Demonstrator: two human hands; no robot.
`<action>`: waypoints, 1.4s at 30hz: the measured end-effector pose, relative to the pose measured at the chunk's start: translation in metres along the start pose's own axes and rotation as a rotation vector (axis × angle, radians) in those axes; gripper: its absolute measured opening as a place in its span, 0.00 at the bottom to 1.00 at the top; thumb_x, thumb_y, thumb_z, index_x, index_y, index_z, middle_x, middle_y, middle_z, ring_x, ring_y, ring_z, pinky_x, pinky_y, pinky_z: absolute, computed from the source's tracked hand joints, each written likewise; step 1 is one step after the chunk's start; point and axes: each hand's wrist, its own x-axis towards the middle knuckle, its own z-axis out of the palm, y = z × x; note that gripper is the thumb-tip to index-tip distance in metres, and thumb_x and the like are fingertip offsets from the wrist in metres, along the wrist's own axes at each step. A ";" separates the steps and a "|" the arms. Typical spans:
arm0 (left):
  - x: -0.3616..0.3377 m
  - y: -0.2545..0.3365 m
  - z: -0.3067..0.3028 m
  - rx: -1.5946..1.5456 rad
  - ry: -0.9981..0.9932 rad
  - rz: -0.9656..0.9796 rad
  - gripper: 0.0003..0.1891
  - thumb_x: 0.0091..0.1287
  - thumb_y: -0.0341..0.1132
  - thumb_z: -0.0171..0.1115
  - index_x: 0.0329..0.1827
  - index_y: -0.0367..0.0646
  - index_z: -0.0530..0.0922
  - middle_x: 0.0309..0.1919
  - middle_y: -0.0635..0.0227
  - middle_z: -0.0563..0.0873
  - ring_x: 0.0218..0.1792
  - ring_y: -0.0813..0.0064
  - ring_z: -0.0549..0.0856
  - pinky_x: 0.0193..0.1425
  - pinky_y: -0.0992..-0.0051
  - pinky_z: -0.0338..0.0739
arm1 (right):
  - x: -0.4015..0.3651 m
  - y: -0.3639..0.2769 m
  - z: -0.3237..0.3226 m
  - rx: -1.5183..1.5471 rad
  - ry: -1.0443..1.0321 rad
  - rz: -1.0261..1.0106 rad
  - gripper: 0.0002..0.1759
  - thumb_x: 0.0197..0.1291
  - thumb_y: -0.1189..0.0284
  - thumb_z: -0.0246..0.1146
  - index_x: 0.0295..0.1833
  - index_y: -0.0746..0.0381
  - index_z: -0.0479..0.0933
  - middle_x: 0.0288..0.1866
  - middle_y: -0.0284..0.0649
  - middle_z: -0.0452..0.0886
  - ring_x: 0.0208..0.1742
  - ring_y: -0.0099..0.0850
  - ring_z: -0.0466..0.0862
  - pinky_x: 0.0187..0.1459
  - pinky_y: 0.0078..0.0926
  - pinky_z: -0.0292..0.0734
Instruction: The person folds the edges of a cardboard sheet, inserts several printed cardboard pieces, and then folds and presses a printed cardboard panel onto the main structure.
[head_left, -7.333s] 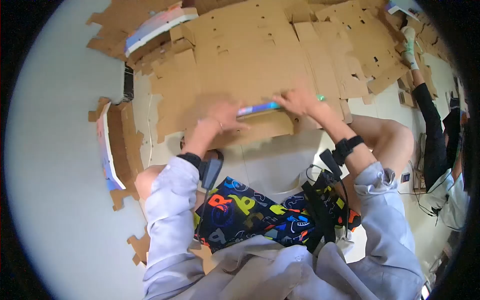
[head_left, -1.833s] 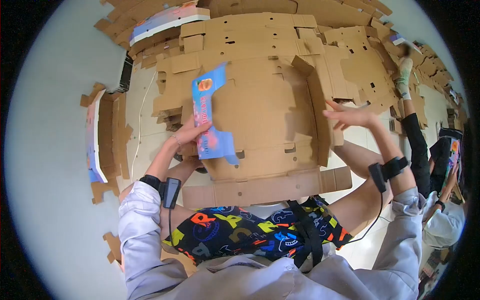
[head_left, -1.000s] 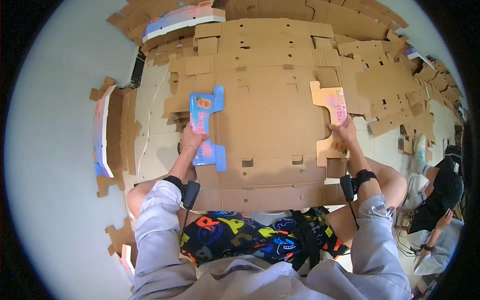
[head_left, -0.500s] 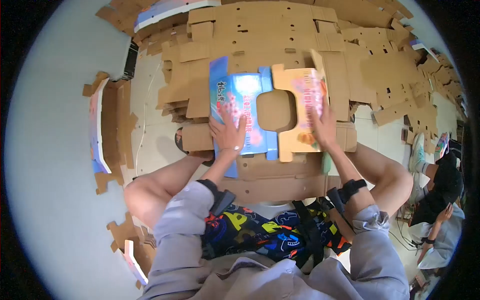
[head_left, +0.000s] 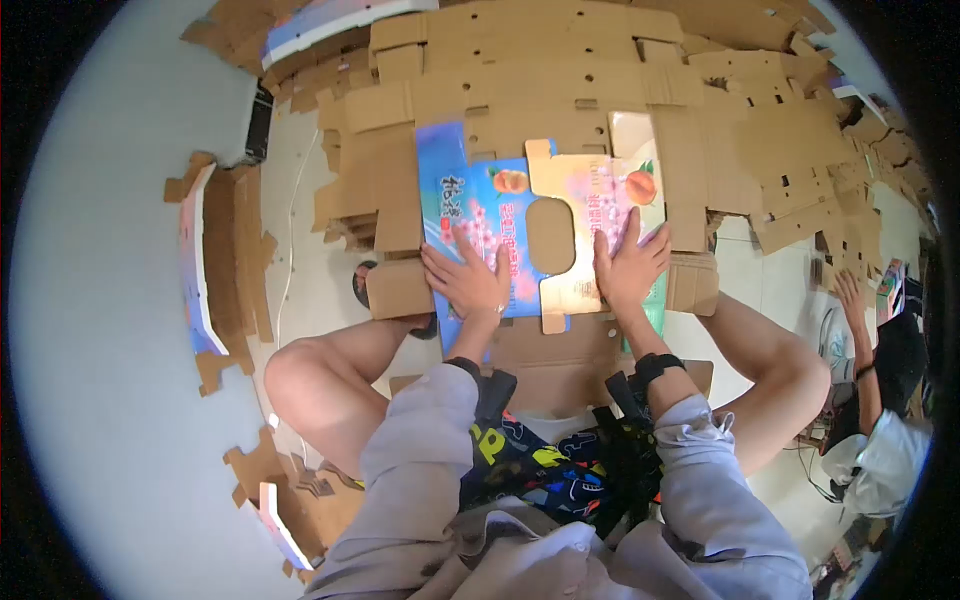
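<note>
The person sits on the floor with a carton between the bent knees, its two printed panels lying folded inward over the plain brown cardboard. The left hand rests palm down, fingers somewhat parted, on the blue panel, which bears pink blossoms, a peach picture and red lettering. The right hand lies flat with fingers spread on the pale orange panel, just below its printed peach. The panels meet near the middle, the orange edge overlapping the blue one, and their cutouts frame a rounded opening that shows bare cardboard beneath. A blue flap and a cream flap stick out at the far corners. Beyond spread flattened cardboard sheets. At left, a white-edged carton stands by the wall; at right, a co-worker's hand is raised near a colourful box.
</note>
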 end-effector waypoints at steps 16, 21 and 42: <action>0.065 -0.071 -0.037 -0.676 -0.390 0.058 0.38 0.59 0.52 0.64 0.69 0.47 0.61 0.59 0.45 0.74 0.58 0.47 0.76 0.61 0.60 0.70 | 0.017 0.095 -0.097 0.682 -0.365 0.469 0.30 0.62 0.53 0.59 0.56 0.69 0.72 0.51 0.54 0.79 0.51 0.42 0.81 0.53 0.34 0.72; 0.072 -0.088 -0.045 -0.635 -0.331 -0.023 0.28 0.61 0.45 0.62 0.63 0.45 0.69 0.51 0.47 0.81 0.54 0.47 0.79 0.59 0.59 0.72 | -0.078 0.061 -0.135 0.779 -0.285 0.446 0.34 0.61 0.52 0.60 0.60 0.70 0.67 0.57 0.55 0.75 0.58 0.43 0.76 0.58 0.35 0.68; 0.074 -0.109 -0.116 -1.207 -0.101 -0.100 0.19 0.66 0.33 0.62 0.57 0.34 0.74 0.44 0.63 0.83 0.43 0.76 0.81 0.48 0.75 0.75 | -0.024 0.065 -0.198 0.456 0.090 0.414 0.27 0.59 0.60 0.63 0.21 0.76 0.71 0.19 0.61 0.73 0.22 0.55 0.74 0.30 0.49 0.66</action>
